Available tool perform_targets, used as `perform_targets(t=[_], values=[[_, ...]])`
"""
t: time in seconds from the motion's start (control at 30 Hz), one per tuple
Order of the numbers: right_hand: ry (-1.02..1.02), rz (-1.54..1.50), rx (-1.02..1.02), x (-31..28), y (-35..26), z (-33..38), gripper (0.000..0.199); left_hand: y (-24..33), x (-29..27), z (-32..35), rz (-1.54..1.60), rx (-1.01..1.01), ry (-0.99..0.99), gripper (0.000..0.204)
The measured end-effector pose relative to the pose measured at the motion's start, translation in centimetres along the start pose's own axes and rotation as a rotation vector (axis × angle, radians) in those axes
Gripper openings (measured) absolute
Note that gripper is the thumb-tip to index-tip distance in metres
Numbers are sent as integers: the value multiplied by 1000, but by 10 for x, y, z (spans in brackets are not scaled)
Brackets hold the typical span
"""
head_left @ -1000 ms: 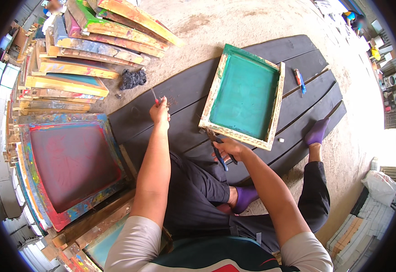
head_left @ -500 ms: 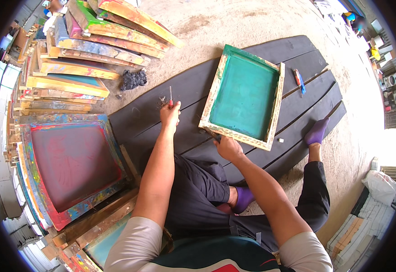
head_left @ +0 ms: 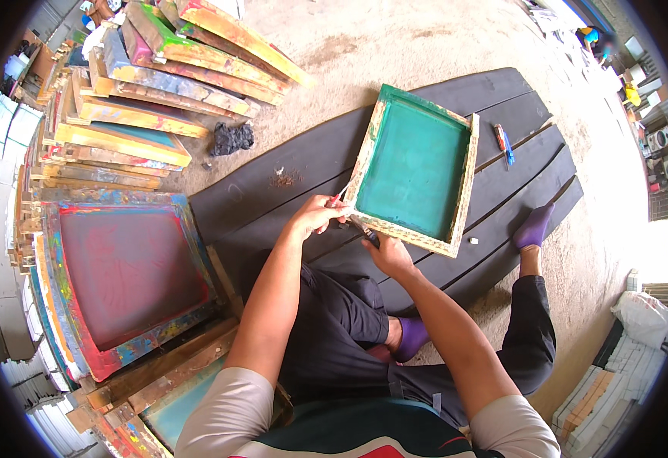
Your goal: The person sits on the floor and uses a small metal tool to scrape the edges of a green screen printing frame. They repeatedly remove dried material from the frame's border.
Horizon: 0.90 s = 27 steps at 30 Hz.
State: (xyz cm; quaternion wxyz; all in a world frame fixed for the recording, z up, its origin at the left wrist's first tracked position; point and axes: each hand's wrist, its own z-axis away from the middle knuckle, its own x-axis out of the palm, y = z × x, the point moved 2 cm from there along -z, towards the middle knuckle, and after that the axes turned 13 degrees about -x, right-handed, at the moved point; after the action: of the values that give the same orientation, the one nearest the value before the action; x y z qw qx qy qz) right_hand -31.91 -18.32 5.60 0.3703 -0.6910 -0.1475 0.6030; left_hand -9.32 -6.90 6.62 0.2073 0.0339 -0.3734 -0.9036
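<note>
A screen-printing frame (head_left: 467, 179) with green mesh lies at a slant on the dark slatted board (head_left: 425, 278). My left hand (head_left: 311, 217) is closed around a small red-handled screwdriver (head_left: 335, 200), its thin shaft lying beside the frame's near left corner. My right hand (head_left: 389, 256) grips a dark-handled tool (head_left: 370, 235) just below that corner; its head is partly hidden, so I cannot tell its kind. Both hands are close together at the frame's near edge.
Paint-stained wooden frames (head_left: 189, 57) are stacked at left, with a red-edged screen (head_left: 131, 267) nearer me. A black crumpled lump (head_left: 232, 139), some debris (head_left: 282, 179), a red-and-blue tool (head_left: 505, 145) and a small white block (head_left: 473, 241) lie about. Another person (head_left: 595, 42) is far off.
My left hand has come down and right with the screwdriver, from beside the debris to the frame's near left corner. My right hand has shifted slightly, showing more of the dark-handled tool.
</note>
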Motion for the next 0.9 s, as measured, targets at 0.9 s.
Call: perform_targets(t=[0.9], values=[[-387, -775, 596, -1, -12, -8, 37, -31, -99, -35, 865, -22, 1021, 40]])
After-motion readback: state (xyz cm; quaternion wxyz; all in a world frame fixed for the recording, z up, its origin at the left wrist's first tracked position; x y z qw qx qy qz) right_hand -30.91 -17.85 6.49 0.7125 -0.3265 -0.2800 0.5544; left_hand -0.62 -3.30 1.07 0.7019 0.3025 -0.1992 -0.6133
